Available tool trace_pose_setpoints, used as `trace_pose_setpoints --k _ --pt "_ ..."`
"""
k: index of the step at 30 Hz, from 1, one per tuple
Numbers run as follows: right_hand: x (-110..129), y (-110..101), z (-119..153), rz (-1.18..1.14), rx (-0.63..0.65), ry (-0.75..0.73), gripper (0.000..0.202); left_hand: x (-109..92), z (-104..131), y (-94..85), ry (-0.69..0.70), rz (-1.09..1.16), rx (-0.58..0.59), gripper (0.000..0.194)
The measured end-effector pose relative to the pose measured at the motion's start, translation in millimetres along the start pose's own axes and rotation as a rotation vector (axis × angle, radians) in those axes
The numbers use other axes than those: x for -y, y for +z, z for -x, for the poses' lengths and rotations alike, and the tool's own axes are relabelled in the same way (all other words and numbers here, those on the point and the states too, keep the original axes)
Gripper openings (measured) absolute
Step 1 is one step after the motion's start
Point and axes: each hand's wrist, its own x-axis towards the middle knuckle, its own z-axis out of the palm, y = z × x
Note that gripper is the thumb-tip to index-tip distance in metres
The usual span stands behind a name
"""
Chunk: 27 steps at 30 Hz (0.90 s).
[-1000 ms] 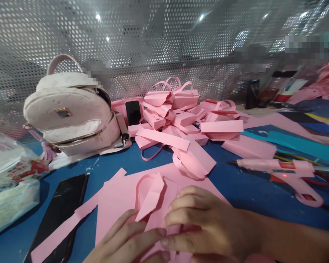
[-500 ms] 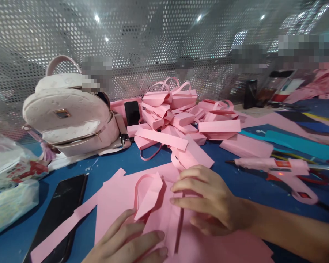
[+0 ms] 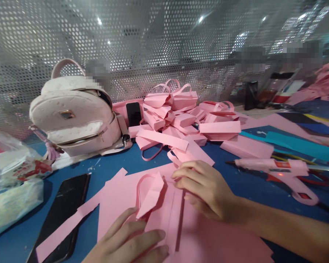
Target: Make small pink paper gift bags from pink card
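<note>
A folded pink paper piece (image 3: 168, 215) with a crease along its length lies on larger pink sheets (image 3: 117, 193). My left hand (image 3: 134, 237) rests on its lower left part, fingers spread and lying flat. At its upper right edge is my right hand (image 3: 205, 188), with the fingers bent and their tips touching the paper; the thumb is partly hidden. Between the hands, on the left, a small folded pink piece with a looped paper handle (image 3: 150, 193) stands on the sheet. A narrow pink strip (image 3: 68, 223) crosses a black phone (image 3: 63, 208).
Behind the hands is a heap of pink paper bags (image 3: 175, 117) with a second phone (image 3: 133, 114) beside it. A pale backpack (image 3: 76, 117) stands back left. A pink glue gun (image 3: 276, 170), its light lit, lies right. Plastic packages (image 3: 19, 197) sit at left.
My right hand's fingers have drawn closer together at the paper's upper edge. The left hand stays nearly where it was. The whole view has shifted slightly.
</note>
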Motion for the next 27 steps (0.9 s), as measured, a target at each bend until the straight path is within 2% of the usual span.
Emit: trace_pose_setpoints --k 4,6,8,12,14,17,21,22,25,27 --pt "-2.9 4.0 1.5 -0.001 -0.013 0.034 0.025 4.1 -1.0 2.7 0.079 -0.021 -0.063 0.034" --pt "-3.3 4.6 1.5 -0.005 -0.008 0.034 0.025 2.8 -2.9 0.2 0.071 -0.001 -0.082 0.033" --pt "-2.3 4.3 1.1 -0.015 0.0 0.026 0.026 -1.2 -3.6 -3.9 0.014 0.041 -0.084 0.034" --pt "2.7 2.3 0.6 -0.133 0.017 -0.017 0.023 -9.6 -0.4 -9.8 -0.217 0.094 -0.072 0.032" --pt "5.6 1.5 1.0 -0.22 0.038 -0.069 0.023 -10.7 2.0 -10.4 -0.294 0.118 -0.074 0.04" --pt "8.5 1.3 2.1 -0.285 0.034 -0.104 0.023 -8.3 4.3 -10.7 -0.327 0.14 -0.05 0.055" --pt "10.4 3.2 3.0 -0.317 0.033 -0.014 0.022 -2.0 4.2 -12.5 -0.296 0.096 0.01 0.077" --pt "10.8 3.7 3.0 -0.323 0.025 0.017 0.021 -0.6 3.7 -12.9 -0.274 0.083 0.012 0.078" --pt "12.3 4.0 1.5 -0.32 -0.008 0.114 0.022 0.7 1.2 -14.4 -0.235 0.091 0.012 0.058" --pt "13.9 2.3 -1.1 -0.336 0.036 0.153 0.03 -0.8 -0.3 -16.4 -0.236 0.13 0.034 0.048"
